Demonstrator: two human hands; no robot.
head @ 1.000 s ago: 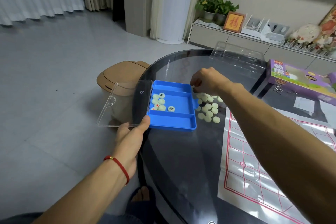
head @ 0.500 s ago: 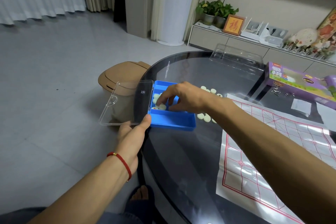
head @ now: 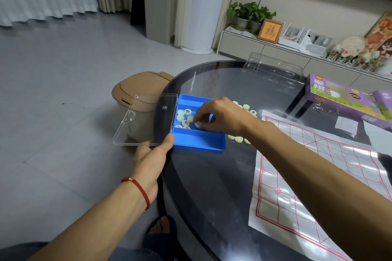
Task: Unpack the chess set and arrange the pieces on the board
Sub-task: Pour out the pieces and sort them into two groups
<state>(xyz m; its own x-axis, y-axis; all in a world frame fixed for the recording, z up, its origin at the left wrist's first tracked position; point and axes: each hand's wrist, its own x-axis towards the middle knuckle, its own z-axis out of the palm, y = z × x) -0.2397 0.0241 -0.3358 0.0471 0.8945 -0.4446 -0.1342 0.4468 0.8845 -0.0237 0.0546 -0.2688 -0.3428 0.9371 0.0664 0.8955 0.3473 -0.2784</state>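
A tan lidded bin (head: 142,89) stands on the grey floor at the left, just beyond the table's rim; the clear hinged lid (head: 144,119) of the blue case (head: 199,140) lies folded out flat to the left, overhanging the edge of the dark round glass table (head: 201,186); the left hand (head: 151,154) grips the lid's near edge, thumb on top and touching the case's near-left corner; the case sits at the table's left rim, its long axis running left to right and its dividers along that axis; pale round pieces (head: 184,118) are bunched at the left end of its middle trough; the right hand (head: 220,115) reaches into that trough, fingertips curled and pinching one piece (head: 198,124); more loose pieces (head: 238,139) lie on the glass just right of the case, partly hidden by the wrist; bare glass spreads nearward; the red-lined paper board (head: 314,176) lies flat further right, its left edge near the loose pieces; a purple box (head: 343,97) sits behind it.
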